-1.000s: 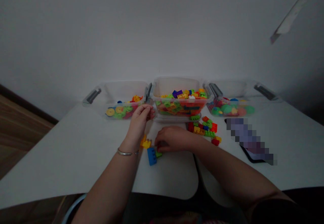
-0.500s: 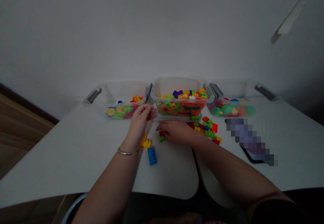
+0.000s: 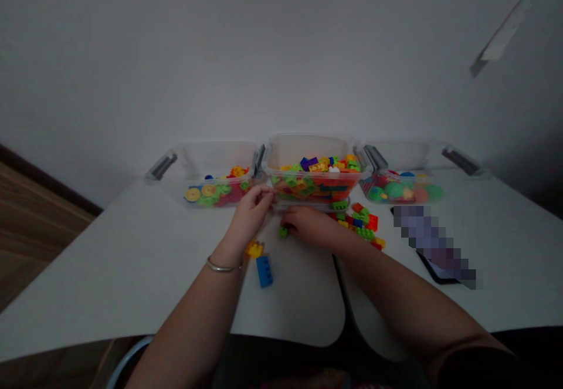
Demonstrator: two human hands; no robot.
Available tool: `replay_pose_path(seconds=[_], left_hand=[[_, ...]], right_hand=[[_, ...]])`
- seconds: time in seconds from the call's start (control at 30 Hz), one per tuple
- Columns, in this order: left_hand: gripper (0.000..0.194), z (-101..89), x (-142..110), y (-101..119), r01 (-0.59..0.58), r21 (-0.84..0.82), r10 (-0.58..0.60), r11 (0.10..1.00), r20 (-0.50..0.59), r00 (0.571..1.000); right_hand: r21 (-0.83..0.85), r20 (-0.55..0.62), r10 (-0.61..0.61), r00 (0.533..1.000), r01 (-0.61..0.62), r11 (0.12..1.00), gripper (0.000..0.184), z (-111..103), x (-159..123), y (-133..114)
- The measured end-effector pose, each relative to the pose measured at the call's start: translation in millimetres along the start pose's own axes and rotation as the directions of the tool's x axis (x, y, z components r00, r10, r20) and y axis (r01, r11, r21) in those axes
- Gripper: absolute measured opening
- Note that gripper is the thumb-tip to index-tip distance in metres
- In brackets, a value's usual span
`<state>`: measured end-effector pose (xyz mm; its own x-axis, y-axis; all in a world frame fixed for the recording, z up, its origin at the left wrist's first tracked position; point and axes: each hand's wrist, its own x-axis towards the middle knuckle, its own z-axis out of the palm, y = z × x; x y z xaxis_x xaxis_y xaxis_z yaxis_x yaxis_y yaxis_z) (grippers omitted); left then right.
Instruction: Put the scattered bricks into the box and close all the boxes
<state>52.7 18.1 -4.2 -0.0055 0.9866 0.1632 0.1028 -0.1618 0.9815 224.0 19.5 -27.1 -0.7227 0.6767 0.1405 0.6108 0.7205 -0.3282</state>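
Note:
My right hand [image 3: 305,225] reaches in low over the table, fingers bent down around a small green toy brick [image 3: 284,232] that pokes out beneath the fingertips. Just left of it, my left hand [image 3: 256,204] is raised in front of the middle box with thumb and fingers pinched together; whatever lies between them is hidden. Below the left hand a yellow brick piece [image 3: 255,250] touches or nearly touches a blue brick [image 3: 264,271] on the tabletop. Several loose bricks [image 3: 363,225] in red, green, yellow and blue lie beyond my right wrist, which partly covers them.
A clear box [image 3: 316,183] full of bricks stands against the wall. Beside it are a left box [image 3: 189,181] with round and flower-like pieces and a right box [image 3: 373,192] with rounded pieces. A phone [image 3: 440,271] lies at right. A seam divides the white tabletop [image 3: 303,307].
My left hand has shifted slightly to the right, closer to the right hand. The right hand's fingers have drawn in and curled down around the green brick.

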Motion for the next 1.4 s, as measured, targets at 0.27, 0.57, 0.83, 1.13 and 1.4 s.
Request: replay_pose_path(seconds=[0.27,0.57,0.83,1.13,1.4], left_hand=[[0.013,1.3,-4,-8,-0.071,0.22,0.009,0.973,0.27,0.963],[0.02,5.2,-8,0,0.061,0.075,-0.082,0.995,0.319,0.944],[0.021,1.3,-6,-3,-0.029,0.094,0.009,0.995,0.214,0.977],[0.026,0.5,-4,-6,-0.065,0.1,0.047,0.993,0.172,0.984],[0.035,0.0,-1,-5,-0.078,0.001,0.078,0.997,0.111,0.991]], right_hand=[[0.031,-0.174,0.156,0.972,-0.153,0.988,0.022,-23,-3,-4],[0.048,-0.406,0.041,0.913,-0.023,0.999,0.022,-44,-10,-18],[-0.094,-0.742,0.015,0.67,-0.126,0.988,0.024,-74,-24,-11],[-0.211,-0.725,0.059,0.687,-0.302,0.93,0.021,-69,-23,17],[-0.216,-0.696,0.077,0.714,-0.312,0.925,0.027,-64,-18,15]])
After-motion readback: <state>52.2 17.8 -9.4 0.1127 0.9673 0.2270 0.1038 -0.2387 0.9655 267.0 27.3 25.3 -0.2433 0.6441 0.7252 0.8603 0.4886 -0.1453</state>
